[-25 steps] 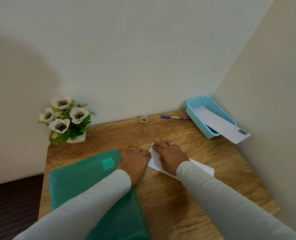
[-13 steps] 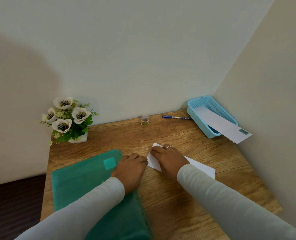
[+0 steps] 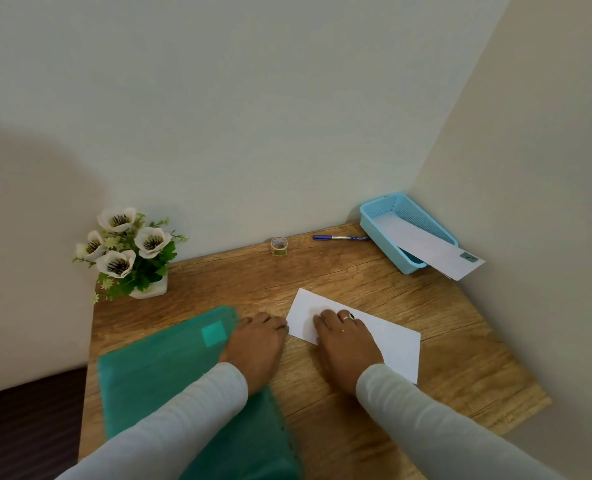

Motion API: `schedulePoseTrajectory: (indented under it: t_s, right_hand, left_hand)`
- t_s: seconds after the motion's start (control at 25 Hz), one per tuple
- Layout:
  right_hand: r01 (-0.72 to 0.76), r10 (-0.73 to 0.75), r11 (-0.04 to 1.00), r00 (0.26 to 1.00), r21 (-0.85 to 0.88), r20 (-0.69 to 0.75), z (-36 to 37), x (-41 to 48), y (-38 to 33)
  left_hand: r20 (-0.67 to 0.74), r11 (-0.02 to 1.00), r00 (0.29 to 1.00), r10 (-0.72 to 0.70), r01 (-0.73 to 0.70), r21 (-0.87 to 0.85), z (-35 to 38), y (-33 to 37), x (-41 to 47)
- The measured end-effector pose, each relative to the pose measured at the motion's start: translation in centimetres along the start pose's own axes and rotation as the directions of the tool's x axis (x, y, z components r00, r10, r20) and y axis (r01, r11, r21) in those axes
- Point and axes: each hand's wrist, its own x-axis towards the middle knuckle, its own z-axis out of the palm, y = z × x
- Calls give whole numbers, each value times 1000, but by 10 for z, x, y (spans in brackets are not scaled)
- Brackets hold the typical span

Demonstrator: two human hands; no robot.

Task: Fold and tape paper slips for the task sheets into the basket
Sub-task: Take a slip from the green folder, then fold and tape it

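paper slips (image 3: 390,336) (image 3: 422,245) two, basket (image 3: 417,212) one

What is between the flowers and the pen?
A small roll of tape sits on the table between the flowers and the pen; the head view shows it.

A wooden table (image 3: 357,275) is set into a corner formed by two plain pale walls, a back wall (image 3: 253,116) and a side wall (image 3: 547,168). A soft shadow (image 3: 38,202) is cast on the back wall's left part. A dark floor (image 3: 28,427) is seen left of the table.
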Motion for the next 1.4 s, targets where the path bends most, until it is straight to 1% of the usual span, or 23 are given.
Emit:
schedulePoseTrajectory:
  t_s: [0.08,0.2,0.36,0.44,0.56,0.64,0.72,0.84,0.92,1.0,1.12,1.24,1.32,1.4]
  right_hand:
    - [-44,44,999,999,22,-7,11,-13,-2]
    - [-48,50,997,998,66,-29,15,-16,-4]
    - [36,-32,997,998,70,-60,10,-16,-10]
    - [74,-69,993,996,93,-60,8,-13,-14]
    - [150,-140,980,987,135,-81,7,-9,-21]
    - [167,-157,969,985,180,-70,6,-6,-15]
    - [132,-121,975,990,181,-71,6,-2,1]
    - [-24,31,992,998,125,-50,9,5,24]
    - [-85,86,992,996,96,-15,13,8,28]
    - [-80,82,993,997,87,-16,14,9,22]
    - [-36,39,996,999,80,-28,15,10,6]
    - [-21,25,994,999,110,-36,13,14,2]
    - [-6,12,991,999,132,-45,10,15,7]
    - [10,-2,988,999,153,-51,7,17,12]
  left_hand:
    - [-7,1000,1000,-27,27,-7,-2,2,0]
    - [-22,998,999,-42,41,-44,-4,6,4]
    - [-22,995,999,-41,39,-92,-1,13,15]
    - [17,994,999,-43,44,-99,2,14,20]
    - [50,995,997,-66,70,-77,7,7,19]
    - [48,996,996,-72,75,-49,9,0,15]
    - [49,996,995,-86,87,-19,10,-9,12]
    - [56,995,993,-101,100,12,10,-20,8]
    - [59,994,992,-109,108,15,10,-20,8]
    - [46,993,992,-114,114,3,9,-19,11]
    - [32,995,995,-94,95,-14,10,-18,18]
    - [31,996,996,-80,82,-38,9,-19,25]
    - [-2,993,996,-94,94,-77,5,-22,32]
    - [-65,986,989,-130,122,-117,-4,-27,47]
